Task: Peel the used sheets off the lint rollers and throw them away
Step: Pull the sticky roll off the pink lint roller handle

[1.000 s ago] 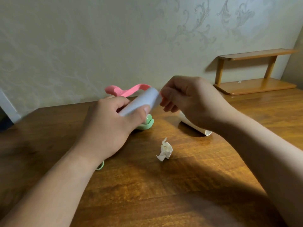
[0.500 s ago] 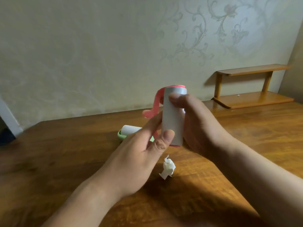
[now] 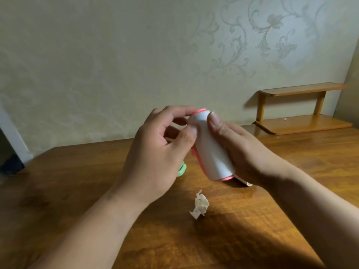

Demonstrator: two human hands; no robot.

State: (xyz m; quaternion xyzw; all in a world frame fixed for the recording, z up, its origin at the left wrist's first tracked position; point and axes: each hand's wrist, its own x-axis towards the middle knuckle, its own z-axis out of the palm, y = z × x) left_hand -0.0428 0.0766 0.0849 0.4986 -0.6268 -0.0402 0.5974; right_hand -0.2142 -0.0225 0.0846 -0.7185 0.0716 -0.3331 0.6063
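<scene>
A pink lint roller (image 3: pixel 210 150) with a white sticky roll is held above the table, tilted with its top leaning left. My right hand (image 3: pixel 239 150) wraps around it from behind, thumb on the upper part of the roll. My left hand (image 3: pixel 161 162) touches the roll's top left edge with thumb and fingertips. A green lint roller (image 3: pixel 46 169) lies on the table, mostly hidden behind my left hand. A crumpled white sheet (image 3: pixel 200 207) lies on the table below the roller. Part of another white roll (image 3: pixel 245 182) shows under my right hand.
The wooden table (image 3: pixel 77 191) stands against a patterned wall. A small wooden two-tier shelf (image 3: pixel 303 111) stands on the table at the back right. The table's left edge lies near a dark gap at the far left.
The pink roller went from lying sideways in my left hand to held nearly upright by my right hand. My left hand has shifted to the roll's top edge. The view has tilted slightly.
</scene>
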